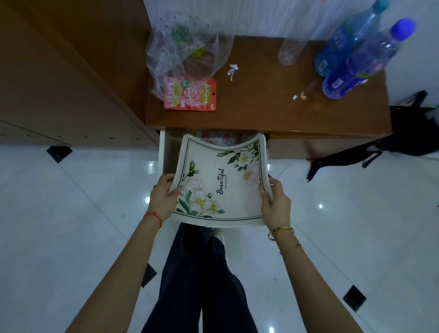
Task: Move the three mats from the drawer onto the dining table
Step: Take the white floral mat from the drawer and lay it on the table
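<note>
- Left hand [164, 195] grips the left edge of a floral place mat [219, 181], thumb on top, fingers curled under; right hand [274, 202] grips the right edge the same way.
- Mat is printed with white flowers and the word "Beautiful". It sags in the middle between the two hands, side edges raised. Near edge is toward the person's body, far edge is ahead of the hands, just under the front lip of the bench [265, 110].
- Open drawer [164, 149] lies directly beneath and ahead of the hands. A second patterned mat [222, 137] shows in the drawer beyond the far edge of the held one. A third mat cannot be made out.
- Progress, judged: first mat is coming out of the drawer, none delivered; dining table is not in view. At least two more trips or one stacked carry are left.
- Edges: bench lip overhangs the mat's far corners; the mat must come back toward the body before lifting.
- Room: bare tiled floor to both sides of and behind the hands; a wooden cabinet [55, 73] stands forward-left of the left hand, a black bag [413, 133] on the floor forward-right of the right hand.
- Bench top beyond the hands carries a plastic bag [185, 50], a red snack packet [191, 94] and blue bottles [354, 59], all well apart from the mat.
</note>
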`<state>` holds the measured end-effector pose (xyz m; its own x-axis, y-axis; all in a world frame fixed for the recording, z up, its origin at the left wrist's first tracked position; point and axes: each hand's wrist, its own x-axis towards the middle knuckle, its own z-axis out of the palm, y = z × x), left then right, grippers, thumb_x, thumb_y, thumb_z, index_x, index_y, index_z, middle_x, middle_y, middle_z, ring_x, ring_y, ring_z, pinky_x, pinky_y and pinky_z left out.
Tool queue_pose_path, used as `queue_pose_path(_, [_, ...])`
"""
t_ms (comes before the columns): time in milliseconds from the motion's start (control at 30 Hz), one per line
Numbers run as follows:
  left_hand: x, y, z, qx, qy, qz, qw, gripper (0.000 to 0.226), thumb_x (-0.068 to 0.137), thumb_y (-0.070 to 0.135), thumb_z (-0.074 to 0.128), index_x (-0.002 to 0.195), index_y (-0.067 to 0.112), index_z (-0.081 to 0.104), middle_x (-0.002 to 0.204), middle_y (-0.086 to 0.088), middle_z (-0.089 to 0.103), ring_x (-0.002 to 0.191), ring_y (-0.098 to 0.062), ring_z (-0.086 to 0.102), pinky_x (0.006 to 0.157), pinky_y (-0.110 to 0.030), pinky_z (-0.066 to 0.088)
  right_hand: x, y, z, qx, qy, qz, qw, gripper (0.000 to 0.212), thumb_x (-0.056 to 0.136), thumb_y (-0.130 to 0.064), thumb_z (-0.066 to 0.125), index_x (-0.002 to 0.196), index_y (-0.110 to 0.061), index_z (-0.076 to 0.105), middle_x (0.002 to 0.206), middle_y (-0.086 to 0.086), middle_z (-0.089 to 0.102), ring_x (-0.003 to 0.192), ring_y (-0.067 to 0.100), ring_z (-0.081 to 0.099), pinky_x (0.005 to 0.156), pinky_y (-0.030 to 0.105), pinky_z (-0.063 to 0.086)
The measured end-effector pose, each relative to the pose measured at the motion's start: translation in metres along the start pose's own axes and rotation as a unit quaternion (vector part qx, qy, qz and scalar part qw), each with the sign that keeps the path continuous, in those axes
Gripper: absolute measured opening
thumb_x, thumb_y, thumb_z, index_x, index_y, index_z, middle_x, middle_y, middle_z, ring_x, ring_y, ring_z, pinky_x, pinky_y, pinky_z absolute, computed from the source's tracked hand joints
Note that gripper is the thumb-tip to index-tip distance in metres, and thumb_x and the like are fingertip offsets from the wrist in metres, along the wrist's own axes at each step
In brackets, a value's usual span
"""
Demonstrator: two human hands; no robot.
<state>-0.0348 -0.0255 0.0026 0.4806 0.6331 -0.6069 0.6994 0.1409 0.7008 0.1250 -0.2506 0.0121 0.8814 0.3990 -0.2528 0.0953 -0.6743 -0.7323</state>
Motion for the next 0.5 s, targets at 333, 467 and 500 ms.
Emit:
queue_pose_path(333, [-0.145, 0.084, -0.071, -0.086, 0.012, 0.097, 0.991, 0.044, 0.091, -0.007, 0.052, 0.13, 0.014, 0.053, 0.123, -0.004, 0.063, 0.114, -0.015, 0.06, 0.1, -0.032, 0.048, -0.081, -0.099, -0.109, 0.031, 0.046, -0.053, 0.997, 0.03, 0.093, -0.007, 0.056, 0.122, -0.007, 0.052, 0.092, -0.001, 0.061, 0.073, 0.016, 0.056, 0.061, 0.005, 0.039])
queue_pose_path(467, [-0.194, 0.119, -0.092, -0.098, 0.013, 0.134, 0.986, 0.043, 0.09, -0.01, 0.051, 0.123, 0.019, 0.054, 0.118, -0.004, 0.065, 0.106, -0.009, 0.063, 0.09, -0.02, 0.051, -0.115, -0.13, -0.145, 0.042, 0.078, -0.054, 0.995, 0.03, 0.092, -0.009, 0.059, 0.122, -0.009, 0.054, 0.091, -0.005, 0.062, 0.075, 0.015, 0.057, 0.067, 0.021, 0.044])
queue_pose_path(500, [-0.204, 0.125, -0.096, -0.099, 0.011, 0.142, 0.985, 0.043, 0.09, -0.01, 0.051, 0.123, 0.017, 0.053, 0.117, -0.004, 0.064, 0.105, -0.01, 0.063, 0.087, -0.017, 0.051, -0.123, -0.136, -0.152, 0.048, 0.083, -0.054, 0.994, 0.03, 0.092, -0.009, 0.059, 0.122, -0.01, 0.054, 0.092, -0.005, 0.062, 0.077, 0.014, 0.058, 0.067, 0.021, 0.044])
